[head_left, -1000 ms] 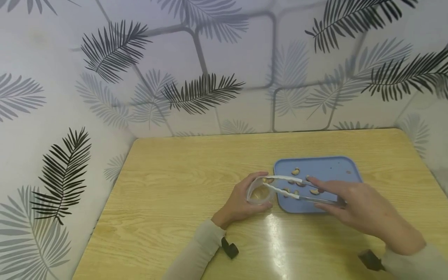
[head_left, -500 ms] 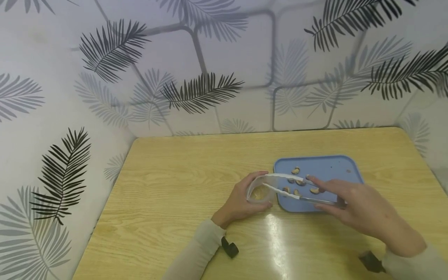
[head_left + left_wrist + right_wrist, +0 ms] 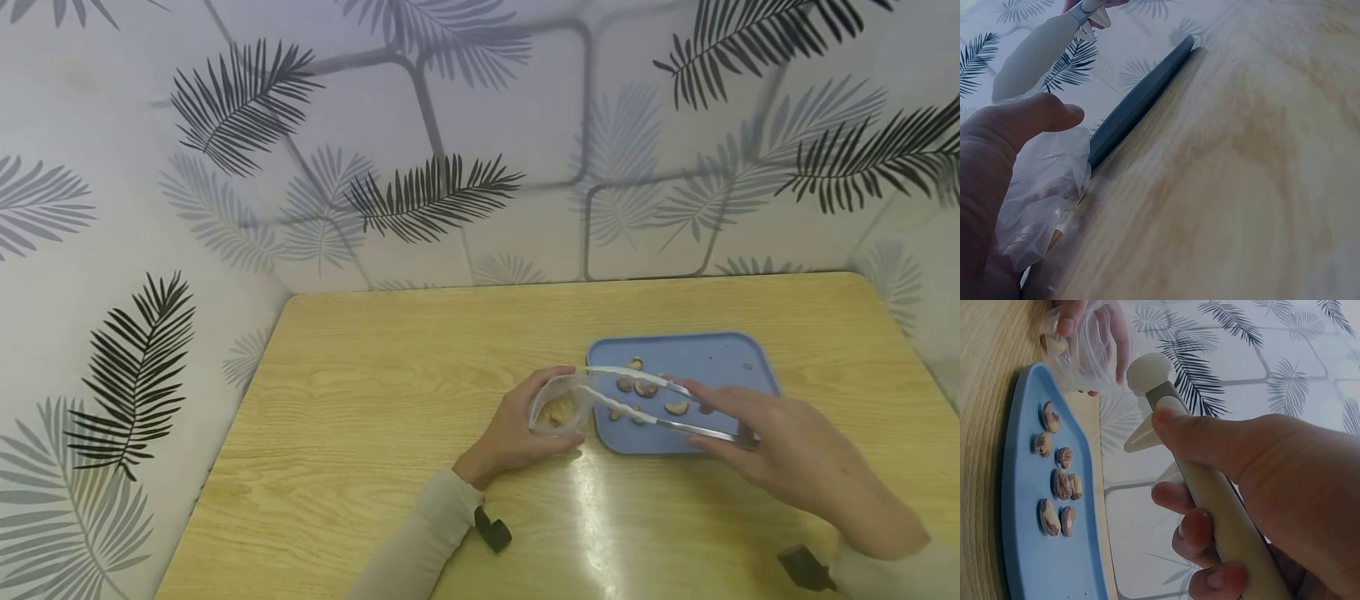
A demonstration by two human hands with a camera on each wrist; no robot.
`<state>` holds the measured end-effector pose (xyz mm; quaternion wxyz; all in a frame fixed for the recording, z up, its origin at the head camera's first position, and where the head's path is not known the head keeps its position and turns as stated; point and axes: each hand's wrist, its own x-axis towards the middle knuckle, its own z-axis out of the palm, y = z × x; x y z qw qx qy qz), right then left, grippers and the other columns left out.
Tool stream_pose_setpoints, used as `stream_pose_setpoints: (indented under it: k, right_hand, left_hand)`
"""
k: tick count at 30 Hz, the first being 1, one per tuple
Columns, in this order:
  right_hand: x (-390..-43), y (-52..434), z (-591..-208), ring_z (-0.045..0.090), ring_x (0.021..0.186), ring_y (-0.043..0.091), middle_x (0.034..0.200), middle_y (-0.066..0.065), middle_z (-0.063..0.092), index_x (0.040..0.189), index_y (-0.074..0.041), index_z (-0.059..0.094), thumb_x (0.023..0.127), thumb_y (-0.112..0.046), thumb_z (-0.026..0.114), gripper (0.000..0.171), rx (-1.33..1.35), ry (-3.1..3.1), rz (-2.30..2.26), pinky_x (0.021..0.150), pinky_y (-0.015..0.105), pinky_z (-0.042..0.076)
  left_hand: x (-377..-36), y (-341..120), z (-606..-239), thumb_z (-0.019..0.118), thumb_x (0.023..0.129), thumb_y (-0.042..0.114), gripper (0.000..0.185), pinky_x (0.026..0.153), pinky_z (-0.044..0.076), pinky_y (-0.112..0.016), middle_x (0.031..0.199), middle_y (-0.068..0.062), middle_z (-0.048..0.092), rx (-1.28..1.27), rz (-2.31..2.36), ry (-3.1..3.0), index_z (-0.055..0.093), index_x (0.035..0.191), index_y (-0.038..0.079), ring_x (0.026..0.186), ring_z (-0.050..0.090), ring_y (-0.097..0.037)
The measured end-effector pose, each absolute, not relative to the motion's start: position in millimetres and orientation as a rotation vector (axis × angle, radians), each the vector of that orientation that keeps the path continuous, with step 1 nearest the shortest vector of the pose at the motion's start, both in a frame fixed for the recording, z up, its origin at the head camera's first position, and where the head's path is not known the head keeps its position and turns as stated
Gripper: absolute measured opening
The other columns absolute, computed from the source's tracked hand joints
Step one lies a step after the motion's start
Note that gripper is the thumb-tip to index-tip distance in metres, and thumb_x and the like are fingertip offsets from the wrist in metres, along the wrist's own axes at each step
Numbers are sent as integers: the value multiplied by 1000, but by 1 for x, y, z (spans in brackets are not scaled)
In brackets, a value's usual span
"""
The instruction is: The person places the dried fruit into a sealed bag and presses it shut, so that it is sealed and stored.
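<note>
Two hands are seen at work over the table (image 3: 360, 392). A small clear plastic bag (image 3: 557, 407) is held by the left hand (image 3: 517, 425), with the fingers curled round it and the thumb laid along its top; the bag stands on the table just beside the left edge of a blue tray (image 3: 720, 354), and a few nuts are seen inside it. A pair of tongs (image 3: 645, 400) is gripped by the right hand (image 3: 780, 446), the thumb pressed on the upper arm and the fingers wrapped under the lower one. The two arms of the tongs are spread apart, with their white tips at the mouth of the bag, and nothing can be made out between them. Several nuts (image 3: 637, 388) are scattered on the tray beneath the tongs.

Compared with one second ago, the nut once seen at the tips over the bag is no longer there, and the right hand has been drawn slightly to the right.
</note>
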<state>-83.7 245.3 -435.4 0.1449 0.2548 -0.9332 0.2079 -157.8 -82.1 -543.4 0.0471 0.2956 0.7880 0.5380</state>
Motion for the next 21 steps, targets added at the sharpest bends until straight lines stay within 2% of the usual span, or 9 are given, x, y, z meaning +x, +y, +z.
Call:
stream_pose_setpoints:
  k: [3,9,13,17,21]
  right_hand:
    - [-83,249,-437,39,61,-11,74,-19,55,134,-17,68,73,-25,91,66,718,-2668,589,50,17,36]
    - [-85,256,-439,37,58,-11,72,-16,57,134,-14,68,70,-22,91,68,688,-2643,568,48,15,33]
    - [-87,259,-439,36,56,-10,72,-14,59,134,-13,68,70,-23,92,69,657,-2655,538,47,18,33]
    - [-89,260,-439,39,57,-11,83,-6,70,135,-12,67,72,-24,91,68,640,-2686,523,47,19,34]
    - [-92,262,-439,42,57,-10,104,8,77,136,-11,66,75,-25,89,67,621,-2723,502,47,20,37]
  left_hand:
    - [-158,-82,-543,91,76,23,86,105,49,-33,140,13,60,898,1635,2405,47,150,21,124,60,-14]
    - [-157,-82,-542,91,76,23,86,106,49,-34,143,12,59,885,1635,2405,48,150,20,126,59,-11]
    - [-157,-81,-542,91,76,24,86,106,48,-34,143,13,59,879,1634,2412,48,150,22,126,59,-11]
    - [-157,-81,-542,91,76,24,86,106,48,-34,143,14,58,886,1635,2418,48,150,22,126,58,-11]
    - [-158,-82,-543,91,75,25,86,106,48,-34,143,14,58,894,1630,2429,48,150,22,126,58,-11]
